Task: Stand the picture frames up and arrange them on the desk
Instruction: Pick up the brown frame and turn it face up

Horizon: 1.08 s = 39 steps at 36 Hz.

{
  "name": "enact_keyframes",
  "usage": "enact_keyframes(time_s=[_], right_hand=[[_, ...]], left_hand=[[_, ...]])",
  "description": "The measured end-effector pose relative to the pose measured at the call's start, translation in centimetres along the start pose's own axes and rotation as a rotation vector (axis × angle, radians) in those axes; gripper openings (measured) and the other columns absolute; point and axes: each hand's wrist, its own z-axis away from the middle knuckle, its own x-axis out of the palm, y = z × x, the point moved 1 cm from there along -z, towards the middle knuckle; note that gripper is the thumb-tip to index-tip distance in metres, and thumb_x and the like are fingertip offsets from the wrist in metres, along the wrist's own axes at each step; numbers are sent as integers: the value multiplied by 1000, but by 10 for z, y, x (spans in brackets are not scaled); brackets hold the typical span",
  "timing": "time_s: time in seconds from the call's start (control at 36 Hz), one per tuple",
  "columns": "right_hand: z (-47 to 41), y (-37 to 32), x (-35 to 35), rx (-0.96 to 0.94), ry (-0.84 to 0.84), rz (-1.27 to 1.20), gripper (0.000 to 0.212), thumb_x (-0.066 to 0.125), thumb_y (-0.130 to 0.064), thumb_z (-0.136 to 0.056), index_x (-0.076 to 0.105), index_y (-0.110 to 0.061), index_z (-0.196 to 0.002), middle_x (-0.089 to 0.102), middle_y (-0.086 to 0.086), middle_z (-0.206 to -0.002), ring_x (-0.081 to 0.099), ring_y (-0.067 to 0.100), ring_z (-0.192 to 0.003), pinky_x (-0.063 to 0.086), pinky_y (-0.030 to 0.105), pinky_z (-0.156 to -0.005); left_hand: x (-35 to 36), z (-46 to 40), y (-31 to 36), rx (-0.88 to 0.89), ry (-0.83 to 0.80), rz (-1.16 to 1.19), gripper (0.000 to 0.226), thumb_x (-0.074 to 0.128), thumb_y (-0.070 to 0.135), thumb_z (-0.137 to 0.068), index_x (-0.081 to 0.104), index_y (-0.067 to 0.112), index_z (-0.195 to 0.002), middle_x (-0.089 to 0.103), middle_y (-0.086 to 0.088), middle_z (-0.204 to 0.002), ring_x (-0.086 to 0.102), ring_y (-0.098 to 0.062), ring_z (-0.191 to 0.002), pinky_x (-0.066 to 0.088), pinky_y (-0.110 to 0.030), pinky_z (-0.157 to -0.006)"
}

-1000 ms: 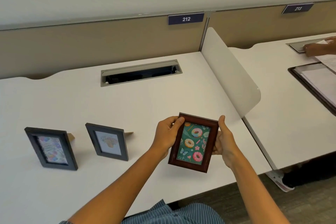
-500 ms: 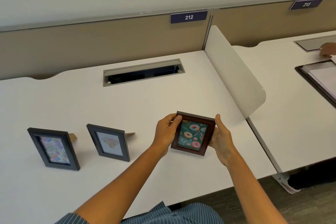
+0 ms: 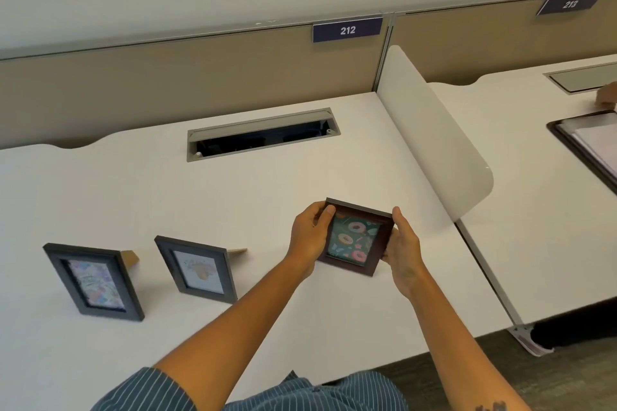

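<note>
On the white desk (image 3: 267, 197), right of centre, the brown frame (image 3: 355, 237) with its doughnut print (tilted back, lower edge at the surface) is gripped on both sides: left hand (image 3: 309, 237) fingers curled round its left edge, right hand (image 3: 402, 243) clasping the right. Well apart to the left, two dark frames (image 3: 197, 269) (image 3: 93, 280) stand upright.

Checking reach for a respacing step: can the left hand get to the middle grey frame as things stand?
Probably yes, once it lets go. The left hand is shut on the brown donut frame; only bare desk lies between it and the grey frame, which stands close by to its left.
</note>
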Motion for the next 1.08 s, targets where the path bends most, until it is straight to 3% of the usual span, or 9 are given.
enact_keyframes(time_s=[0.25,0.61,0.69,0.78,0.86,0.92,0.97,1.03,1.08], right_hand=[[-7,-4,0,59,-6,25,77,37,-78,-103,73,-21,-138,82,6,-129,73,31,-125,46,56,-118],[-6,-7,-2,80,-5,85,79,34,-82,-102,72,-24,-140,80,5,-132,74,28,-124,50,51,-107],[-6,-7,-3,65,2,112,79,35,-82,-101,73,-24,-137,80,6,-129,74,28,-122,53,49,-101],[-4,-9,-5,43,16,163,80,35,-86,-98,75,-25,-131,80,7,-124,73,27,-118,51,49,-104],[-1,-11,-7,-22,58,201,82,36,-89,-90,75,-27,-125,76,3,-123,69,24,-116,47,45,-104],[1,-11,-8,-120,126,220,75,40,-86,-97,72,-25,-126,74,0,-126,66,22,-121,46,39,-101],[2,-12,-8,-239,221,267,74,44,-84,-96,69,-23,-131,72,-4,-130,63,22,-130,48,35,-101],[4,-16,-7,-387,314,391,79,46,-82,-91,64,-23,-141,65,-7,-142,54,20,-141,47,43,-115],[5,-21,-3,-552,396,574,74,46,-74,-95,61,-22,-145,59,-4,-151,46,21,-148,41,56,-123]], left_hand=[[5,-11,-3,-30,1,-54,23,51,39,-107,66,23,-112,75,5,-103,72,3,-84,55,-12,-62],[4,-12,-7,-46,-20,-97,25,51,43,-106,64,22,-111,75,5,-103,74,-2,-87,57,-16,-65],[3,-11,-8,-65,-49,-128,25,52,43,-106,63,23,-115,74,5,-108,73,-8,-95,59,-19,-70],[1,-10,-10,-77,-69,-178,24,51,43,-106,59,25,-118,71,6,-113,71,-10,-101,61,-22,-74],[0,-6,-10,-79,-77,-216,35,53,46,-104,54,26,-132,66,5,-129,66,-6,-106,58,-16,-72],[0,-3,-8,-47,-69,-286,51,53,50,-103,45,25,-147,55,6,-145,58,-4,-118,56,-18,-84],[-2,1,-3,17,-64,-383,64,51,52,-103,33,23,-157,42,3,-158,45,-13,-140,48,-32,-110],[-3,6,2,109,-87,-515,71,50,52,-104,23,23,-162,27,0,-168,25,-20,-155,29,-38,-124],[-4,10,11,207,-98,-708,78,49,53,-103,12,22,-164,10,-2,-174,1,-23,-161,14,-45,-127]])
